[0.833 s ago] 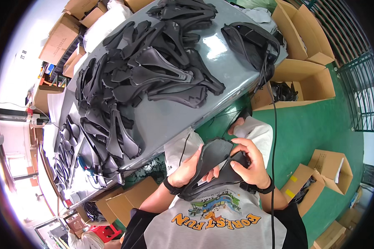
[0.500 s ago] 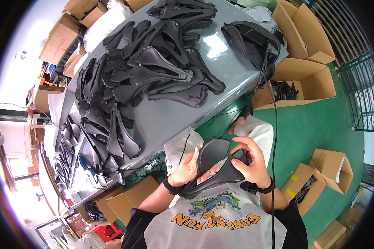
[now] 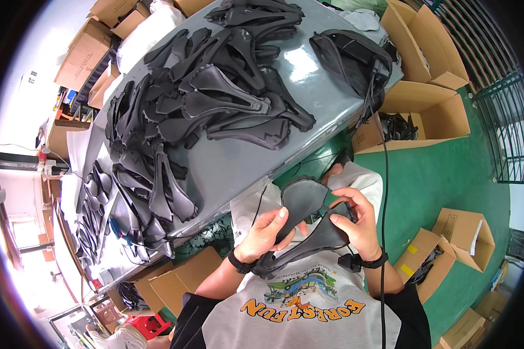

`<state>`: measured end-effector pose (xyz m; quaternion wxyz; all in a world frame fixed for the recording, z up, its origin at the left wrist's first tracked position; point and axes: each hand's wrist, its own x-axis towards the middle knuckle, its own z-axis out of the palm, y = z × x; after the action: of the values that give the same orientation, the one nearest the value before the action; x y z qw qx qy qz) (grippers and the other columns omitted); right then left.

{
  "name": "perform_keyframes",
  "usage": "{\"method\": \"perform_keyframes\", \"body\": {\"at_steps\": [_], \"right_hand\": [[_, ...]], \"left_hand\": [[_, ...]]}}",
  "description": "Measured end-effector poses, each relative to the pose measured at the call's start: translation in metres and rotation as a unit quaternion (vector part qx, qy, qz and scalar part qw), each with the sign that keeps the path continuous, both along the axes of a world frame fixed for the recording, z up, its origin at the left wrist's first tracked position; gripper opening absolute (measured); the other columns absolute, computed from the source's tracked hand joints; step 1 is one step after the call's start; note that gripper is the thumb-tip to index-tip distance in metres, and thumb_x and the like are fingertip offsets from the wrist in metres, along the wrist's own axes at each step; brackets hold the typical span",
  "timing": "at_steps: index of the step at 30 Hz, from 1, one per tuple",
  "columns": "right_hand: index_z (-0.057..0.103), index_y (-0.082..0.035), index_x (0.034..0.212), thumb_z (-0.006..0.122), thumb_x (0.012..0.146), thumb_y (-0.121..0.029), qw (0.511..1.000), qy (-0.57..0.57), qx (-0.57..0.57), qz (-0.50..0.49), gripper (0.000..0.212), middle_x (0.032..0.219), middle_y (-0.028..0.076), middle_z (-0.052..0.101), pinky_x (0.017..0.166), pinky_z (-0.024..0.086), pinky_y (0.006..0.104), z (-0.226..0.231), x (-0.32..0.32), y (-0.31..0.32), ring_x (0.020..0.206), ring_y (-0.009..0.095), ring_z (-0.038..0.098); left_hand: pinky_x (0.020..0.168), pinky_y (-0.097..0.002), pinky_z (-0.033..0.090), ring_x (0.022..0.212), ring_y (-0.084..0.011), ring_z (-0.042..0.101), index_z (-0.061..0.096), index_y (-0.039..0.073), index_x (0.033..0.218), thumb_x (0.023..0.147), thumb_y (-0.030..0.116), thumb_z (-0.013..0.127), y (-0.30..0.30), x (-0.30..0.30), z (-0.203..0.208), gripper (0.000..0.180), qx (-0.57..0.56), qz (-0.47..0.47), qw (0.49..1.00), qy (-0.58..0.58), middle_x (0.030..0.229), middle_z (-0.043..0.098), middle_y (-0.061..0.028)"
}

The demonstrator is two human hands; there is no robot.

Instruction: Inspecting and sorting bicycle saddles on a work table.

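Note:
A black bicycle saddle cover with a long central slot is in front of my chest, its narrow end toward my left wrist. My left hand grips its left wing, thumb on top and fingers passing underneath. At the right wing, my right hand pinches the edge between thumb and bent fingers. The underside of the cover is hidden. Beyond my hands, a heap of similar black saddle covers lies on the grey table, with one cover apart at the heap's near side.
A black bag with cables sits at the table's far right. Open cardboard boxes stand on the green floor to the right, some holding black pieces. A black cable hangs down beside my right hand.
The left wing of the saddle cover has tilted up and away from me, and the slot has spread wider. My right hand has shifted slightly along the right wing's edge.

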<state>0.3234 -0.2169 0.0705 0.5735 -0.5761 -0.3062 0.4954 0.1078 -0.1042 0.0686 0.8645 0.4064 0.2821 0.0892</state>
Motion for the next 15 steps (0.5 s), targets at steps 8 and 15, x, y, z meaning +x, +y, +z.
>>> {"method": "perform_keyframes", "body": {"at_steps": [8, 15], "right_hand": [[0.058, 0.000, 0.123, 0.072, 0.082, 0.005, 0.999, -0.015, 0.041, 0.001, 0.044, 0.107, 0.003, 0.061, 0.088, 0.043, 0.0235, 0.0051, -0.0013, -0.0011, 0.098, 0.010, 0.058], [0.058, -0.001, 0.124, 0.071, 0.082, 0.006, 0.999, -0.001, 0.024, -0.041, 0.045, 0.104, 0.001, 0.060, 0.087, 0.043, 0.0227, 0.0049, -0.0046, 0.0009, 0.094, 0.009, 0.056]], "left_hand": [[0.045, -0.0199, 0.030, 0.045, -0.0026, 0.037, 0.064, 0.001, 0.102, 0.109, 0.046, 0.037, -0.0033, -0.0010, -0.0056, 0.053, 0.063, -0.013, 0.998, 0.017, 0.056, 0.048, 0.0048], [0.047, -0.0191, 0.039, 0.046, -0.0061, 0.046, 0.061, -0.003, 0.112, 0.105, 0.063, 0.018, -0.0022, 0.0033, 0.0025, 0.079, -0.089, 0.037, 0.992, -0.080, 0.060, 0.055, -0.0011]]}}
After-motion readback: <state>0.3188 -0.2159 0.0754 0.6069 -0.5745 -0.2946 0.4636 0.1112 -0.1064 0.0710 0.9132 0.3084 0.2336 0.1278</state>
